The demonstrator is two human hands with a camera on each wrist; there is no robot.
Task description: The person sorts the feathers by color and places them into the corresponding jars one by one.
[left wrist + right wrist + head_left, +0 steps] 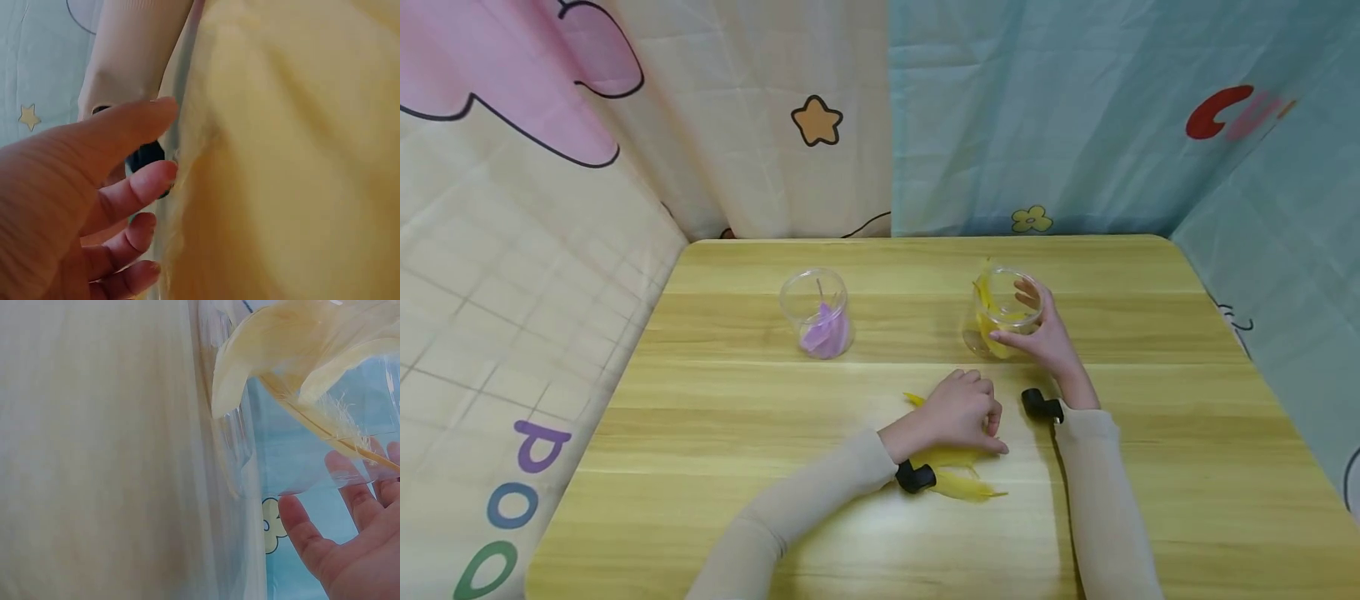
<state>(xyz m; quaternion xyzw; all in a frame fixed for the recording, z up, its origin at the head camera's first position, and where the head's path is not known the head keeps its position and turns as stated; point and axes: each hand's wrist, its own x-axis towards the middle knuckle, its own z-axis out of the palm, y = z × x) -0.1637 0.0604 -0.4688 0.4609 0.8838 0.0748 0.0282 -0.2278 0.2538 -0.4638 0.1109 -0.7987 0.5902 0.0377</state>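
Note:
My right hand (1051,337) holds a clear cup (973,340) from its right side, thumb in front and fingers round the back. Yellow feathers (281,347) lie inside that cup, one sticking up past the rim in the head view. Nearer to me, my left hand (961,410) hovers over more yellow feathers (966,486) on the table and partly hides them. Its fingers are loosely bent, with a gap to the thumb, and nothing shows between them in the left wrist view.
A second clear cup (792,310) stands at the back left of the wooden table (715,400), with purple feathers (827,333) in it. Printed curtains (760,167) hang behind and along both sides. Each wrist carries a small black camera.

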